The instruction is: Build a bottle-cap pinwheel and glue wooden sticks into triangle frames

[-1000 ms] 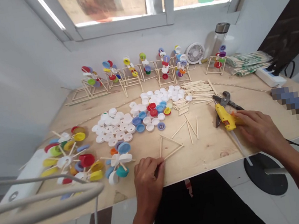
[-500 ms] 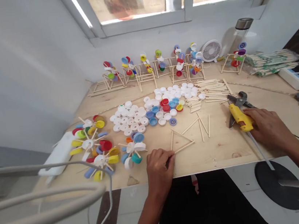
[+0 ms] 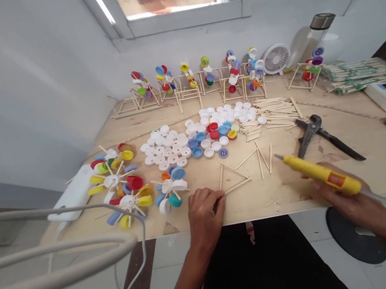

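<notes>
My left hand [image 3: 205, 214] rests at the near edge of the plywood table [image 3: 284, 189], fingers pinched on the near corner of a triangle of wooden sticks [image 3: 233, 177]. My right hand [image 3: 349, 197] grips a yellow glue gun [image 3: 318, 174], lifted above the table with its nozzle pointing left toward the triangle, a short way off it. Loose sticks [image 3: 264, 156] lie just beyond the triangle.
Black pliers [image 3: 314, 133] lie right of the sticks. Piles of white and coloured bottle caps [image 3: 192, 140], cap pinwheels [image 3: 123, 187] at left, a stick stack [image 3: 277, 110], finished stick-and-cap models [image 3: 206, 81] along the wall, a small fan [image 3: 275, 59], a power strip [image 3: 384, 96].
My right hand has lifted the glue gun off the table beside the pliers and swung its nozzle left toward the triangle. My left hand stays on the triangle's corner.
</notes>
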Demonstrator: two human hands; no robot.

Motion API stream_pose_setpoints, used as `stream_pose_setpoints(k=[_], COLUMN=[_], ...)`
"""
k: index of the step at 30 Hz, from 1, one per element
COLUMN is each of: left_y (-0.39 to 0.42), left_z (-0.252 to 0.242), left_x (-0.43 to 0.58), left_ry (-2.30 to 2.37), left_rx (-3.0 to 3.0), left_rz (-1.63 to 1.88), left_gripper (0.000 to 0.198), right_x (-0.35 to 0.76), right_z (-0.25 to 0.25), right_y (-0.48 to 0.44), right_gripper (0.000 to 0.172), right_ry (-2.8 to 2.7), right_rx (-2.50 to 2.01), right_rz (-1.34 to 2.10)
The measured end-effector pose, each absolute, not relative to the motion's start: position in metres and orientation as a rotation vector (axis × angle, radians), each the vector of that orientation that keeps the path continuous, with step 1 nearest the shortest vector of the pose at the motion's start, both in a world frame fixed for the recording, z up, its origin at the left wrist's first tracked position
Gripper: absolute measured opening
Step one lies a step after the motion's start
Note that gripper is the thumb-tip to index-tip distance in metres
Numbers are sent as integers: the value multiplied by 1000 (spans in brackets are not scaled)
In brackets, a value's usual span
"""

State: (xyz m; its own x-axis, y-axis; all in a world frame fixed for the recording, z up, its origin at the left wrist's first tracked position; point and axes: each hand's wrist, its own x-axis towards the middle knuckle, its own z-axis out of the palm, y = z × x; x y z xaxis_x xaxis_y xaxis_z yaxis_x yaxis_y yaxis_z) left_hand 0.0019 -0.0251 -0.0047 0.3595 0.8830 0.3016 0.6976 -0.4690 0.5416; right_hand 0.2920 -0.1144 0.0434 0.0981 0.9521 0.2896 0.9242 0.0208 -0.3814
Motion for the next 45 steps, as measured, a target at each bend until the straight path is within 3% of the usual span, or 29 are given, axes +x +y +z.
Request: stream_pose_setpoints(k=[5,8,45], left_y=[-25,-25,-23], left_z=[-4,-4,-3], left_x=[2,2,1], left_ry=[1389,1387,1399], left_rx=[2307,2291,2195], left_rz=[812,810,853], left_gripper=[17,16,12], right_x=[263,251,231], right_z=[35,36,28], right_y=[-117,-114,-98], right_gripper=[15,18,19], right_ry=[-1756,-1692,-1826], right_rx=[-1800,-1844,-1862], right_rz=[741,826,572])
